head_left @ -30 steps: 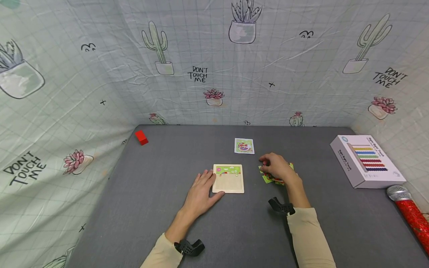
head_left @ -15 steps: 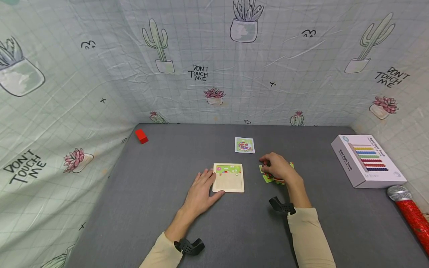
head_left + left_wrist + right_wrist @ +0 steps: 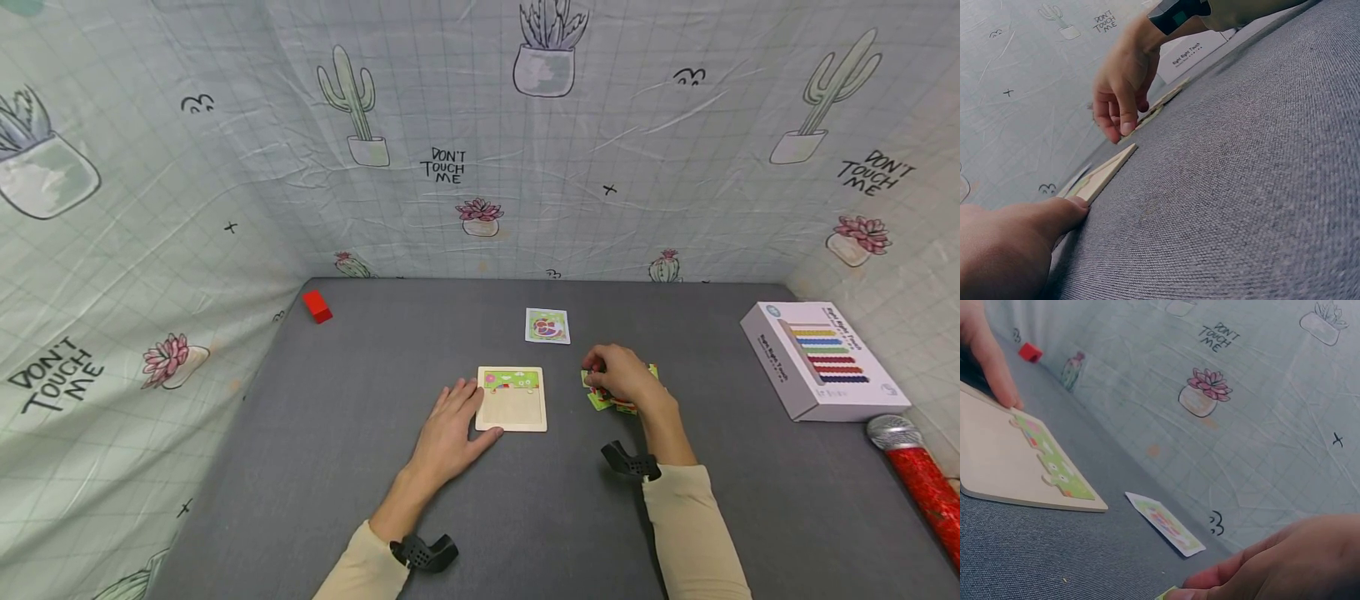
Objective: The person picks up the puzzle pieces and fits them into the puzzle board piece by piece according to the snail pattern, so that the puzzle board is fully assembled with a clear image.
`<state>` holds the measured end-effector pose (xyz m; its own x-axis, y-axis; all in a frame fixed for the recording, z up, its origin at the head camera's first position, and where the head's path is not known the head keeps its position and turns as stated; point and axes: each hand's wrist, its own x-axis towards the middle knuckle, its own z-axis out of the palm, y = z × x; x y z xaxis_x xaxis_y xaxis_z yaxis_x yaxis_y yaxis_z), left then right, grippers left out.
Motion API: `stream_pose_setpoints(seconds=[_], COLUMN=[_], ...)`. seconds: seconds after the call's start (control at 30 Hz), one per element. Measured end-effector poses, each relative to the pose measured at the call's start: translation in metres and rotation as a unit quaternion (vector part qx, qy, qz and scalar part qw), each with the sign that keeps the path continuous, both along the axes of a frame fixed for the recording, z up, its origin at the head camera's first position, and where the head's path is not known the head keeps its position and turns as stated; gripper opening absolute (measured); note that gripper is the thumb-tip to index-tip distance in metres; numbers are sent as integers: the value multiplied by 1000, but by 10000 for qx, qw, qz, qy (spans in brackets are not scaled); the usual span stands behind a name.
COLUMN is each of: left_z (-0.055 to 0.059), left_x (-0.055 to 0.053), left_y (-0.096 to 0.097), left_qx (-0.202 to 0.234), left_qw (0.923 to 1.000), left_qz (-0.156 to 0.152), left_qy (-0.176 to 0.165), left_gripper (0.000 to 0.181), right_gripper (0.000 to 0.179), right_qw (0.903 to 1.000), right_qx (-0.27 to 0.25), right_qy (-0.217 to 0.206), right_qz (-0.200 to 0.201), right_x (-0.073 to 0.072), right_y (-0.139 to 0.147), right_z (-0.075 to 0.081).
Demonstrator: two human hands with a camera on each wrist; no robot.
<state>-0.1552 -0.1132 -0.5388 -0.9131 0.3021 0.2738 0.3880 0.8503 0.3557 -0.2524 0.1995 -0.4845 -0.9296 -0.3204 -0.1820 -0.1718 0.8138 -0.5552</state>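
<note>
A square wooden puzzle board (image 3: 512, 413) lies flat on the grey table, a row of green picture pieces (image 3: 1063, 464) fitted along its far side and bare wood below. My left hand (image 3: 444, 435) rests at the board's left side, fingers extended along the edge, thumb against the near edge. To the right, my right hand (image 3: 621, 374) is over a small heap of green and red puzzle pieces (image 3: 600, 402), partly hiding it. Its thumb and fingertips pinch a puzzle piece (image 3: 1167, 592), of which only a green bit shows in the right wrist view.
Behind the board lies a square picture card (image 3: 547, 326). A red block (image 3: 317, 307) sits at the far left corner. On the right are a white box (image 3: 825, 362) and a red microphone (image 3: 924, 487). A printed cloth (image 3: 420, 217) hangs around the table's back and sides.
My right hand has shifted very slightly at the heap of pieces. The left hand and the board have stayed where they were.
</note>
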Motion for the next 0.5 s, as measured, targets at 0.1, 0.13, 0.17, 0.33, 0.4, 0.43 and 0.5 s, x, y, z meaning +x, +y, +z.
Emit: stream_pose_setpoints(seconds=[0.1,0.13,0.17,0.33,0.4,0.43,0.5], left_z=[0,1,1,2,2,1,2], left_x=[0,0,0,0,0,0,0], left_y=[0,0,0,1,1,0,0], left_qx=[-2,-2,-3,20,37,44,52], left_qw=[10000,10000,10000,10000,10000,10000,10000], left_qz=[-10,-16,-15,-21,-24,-20,-19], left_qy=[33,44,36,-11,-31,-32,-30], left_gripper=[72,72,72,71,71,71,71], right_gripper=[19,18,18,18,18,18,18], right_qw=[10000,10000,10000,10000,9999,9999,9999], right_qx=[16,12,4,-45,-55,-57,-60], right_qy=[-2,-2,-10,38,83,101,136], right_qz=[-4,1,-19,-2,19,21,49], right_x=[0,0,0,0,1,1,1], right_y=[1,1,1,1,1,1,1], right_z=[0,0,0,-1,-1,-2,-1])
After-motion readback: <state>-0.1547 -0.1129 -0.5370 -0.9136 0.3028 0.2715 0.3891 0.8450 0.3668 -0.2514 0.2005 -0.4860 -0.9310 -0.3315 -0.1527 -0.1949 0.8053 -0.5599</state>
